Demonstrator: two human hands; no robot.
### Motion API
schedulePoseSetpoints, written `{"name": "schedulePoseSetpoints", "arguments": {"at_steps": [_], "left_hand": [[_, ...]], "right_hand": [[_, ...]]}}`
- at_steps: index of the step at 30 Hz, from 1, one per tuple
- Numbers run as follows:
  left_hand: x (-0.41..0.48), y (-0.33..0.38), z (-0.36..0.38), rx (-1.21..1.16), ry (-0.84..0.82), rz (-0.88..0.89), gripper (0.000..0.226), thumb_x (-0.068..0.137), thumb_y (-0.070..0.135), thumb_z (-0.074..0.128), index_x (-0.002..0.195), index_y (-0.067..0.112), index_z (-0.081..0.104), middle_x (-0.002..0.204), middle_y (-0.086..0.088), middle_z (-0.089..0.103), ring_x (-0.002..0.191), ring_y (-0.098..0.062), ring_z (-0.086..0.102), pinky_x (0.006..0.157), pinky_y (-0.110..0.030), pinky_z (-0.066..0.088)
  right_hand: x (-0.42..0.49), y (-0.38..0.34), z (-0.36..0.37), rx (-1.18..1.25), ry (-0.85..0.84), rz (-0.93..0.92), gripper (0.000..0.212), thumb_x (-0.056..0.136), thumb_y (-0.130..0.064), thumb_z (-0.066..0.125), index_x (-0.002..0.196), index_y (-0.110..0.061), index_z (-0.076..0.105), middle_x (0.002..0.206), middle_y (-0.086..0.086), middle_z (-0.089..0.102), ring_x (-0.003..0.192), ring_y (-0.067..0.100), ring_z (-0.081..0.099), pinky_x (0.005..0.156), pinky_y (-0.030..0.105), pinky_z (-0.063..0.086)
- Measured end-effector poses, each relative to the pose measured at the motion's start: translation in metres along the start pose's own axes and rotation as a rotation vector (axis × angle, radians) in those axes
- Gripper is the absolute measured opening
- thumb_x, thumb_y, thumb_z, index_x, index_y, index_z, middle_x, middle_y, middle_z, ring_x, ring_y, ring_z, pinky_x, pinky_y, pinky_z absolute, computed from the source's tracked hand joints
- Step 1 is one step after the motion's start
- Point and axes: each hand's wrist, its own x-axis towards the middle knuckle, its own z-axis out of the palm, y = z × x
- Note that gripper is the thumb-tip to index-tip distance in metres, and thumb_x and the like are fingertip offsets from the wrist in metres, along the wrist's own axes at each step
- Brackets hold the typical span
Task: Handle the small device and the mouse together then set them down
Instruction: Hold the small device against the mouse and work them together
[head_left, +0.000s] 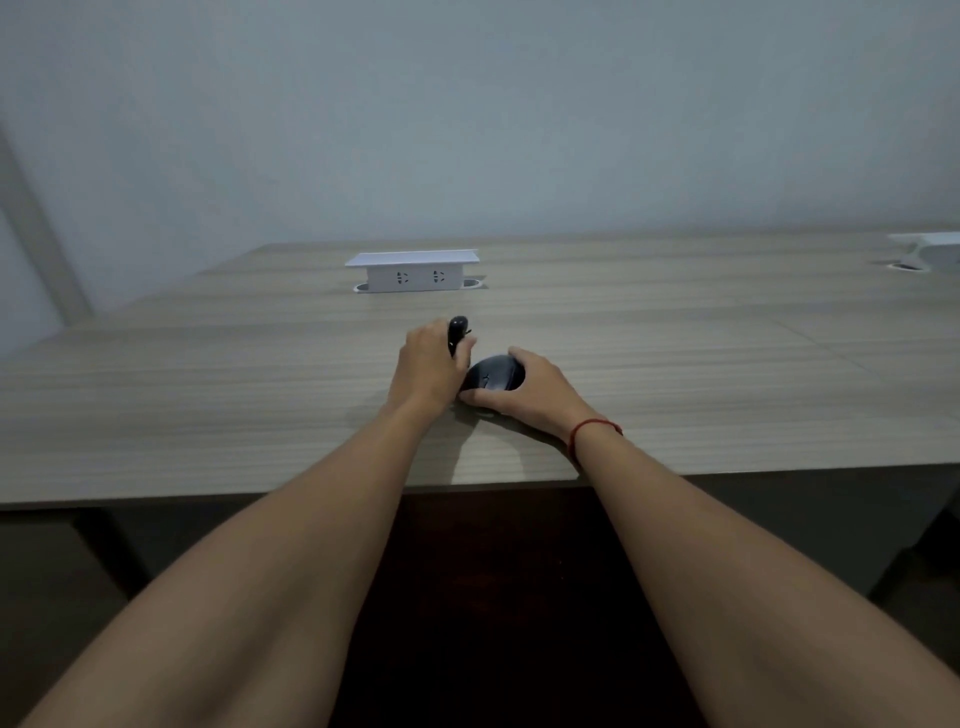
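Note:
My left hand (428, 366) is closed around a small black device (457, 332), held upright just above the wooden table (208, 395); only the device's top end shows above my fingers. Right beside it, my right hand (535, 389) grips a black mouse (493, 375) from the right side, thumb under its near edge. The mouse is tilted up on the tabletop, its left end close to my left hand. A red string bracelet circles my right wrist.
A white pop-up socket box (413, 271) stands on the table behind the hands. Another white socket box (930, 245) shows at the far right edge. The table's near edge (311, 491) runs under my forearms. A plain wall is behind.

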Motion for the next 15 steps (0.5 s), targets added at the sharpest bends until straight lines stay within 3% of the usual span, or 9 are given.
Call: {"name": "schedulePoseSetpoints", "arguments": {"at_steps": [4, 7, 11, 15], "left_hand": [[0.001, 0.014, -0.003, -0.178, 0.119, 0.007, 0.029, 0.091, 0.031, 0.058, 0.08, 0.004, 0.062, 0.076, -0.011, 0.064, 0.071, -0.025, 0.06, 0.066, -0.037, 0.051], [-0.002, 0.012, 0.0, -0.146, 0.064, 0.048, 0.027, 0.091, 0.03, 0.059, 0.085, 0.004, 0.063, 0.079, -0.012, 0.065, 0.073, -0.027, 0.062, 0.067, -0.037, 0.052], [-0.01, -0.014, 0.001, 0.007, -0.013, -0.057, 0.024, 0.092, 0.025, 0.057, 0.093, 0.002, 0.062, 0.09, -0.015, 0.065, 0.082, -0.029, 0.063, 0.067, -0.033, 0.047], [-0.004, 0.005, -0.007, -0.098, 0.104, 0.013, 0.026, 0.092, 0.028, 0.057, 0.085, 0.003, 0.06, 0.079, -0.01, 0.061, 0.074, -0.026, 0.059, 0.064, -0.033, 0.046]], "right_hand": [[-0.001, -0.005, 0.001, -0.01, 0.005, -0.006, 0.099, 0.066, -0.057, 0.079, 0.146, -0.016, 0.036, 0.147, 0.006, 0.047, 0.133, 0.027, 0.046, 0.107, 0.045, 0.042], [0.001, -0.004, 0.002, -0.032, 0.033, -0.019, 0.082, 0.063, -0.062, 0.078, 0.127, -0.019, 0.053, 0.127, 0.002, 0.061, 0.118, 0.025, 0.057, 0.096, 0.042, 0.05], [0.001, 0.0, 0.002, -0.031, 0.05, -0.011, 0.105, 0.062, -0.062, 0.079, 0.145, -0.013, 0.038, 0.147, 0.005, 0.045, 0.133, 0.023, 0.045, 0.109, 0.042, 0.04], [0.006, 0.004, 0.004, -0.062, 0.059, -0.012, 0.103, 0.057, -0.068, 0.078, 0.14, -0.016, 0.045, 0.14, 0.005, 0.048, 0.126, 0.023, 0.048, 0.105, 0.041, 0.044]]}}
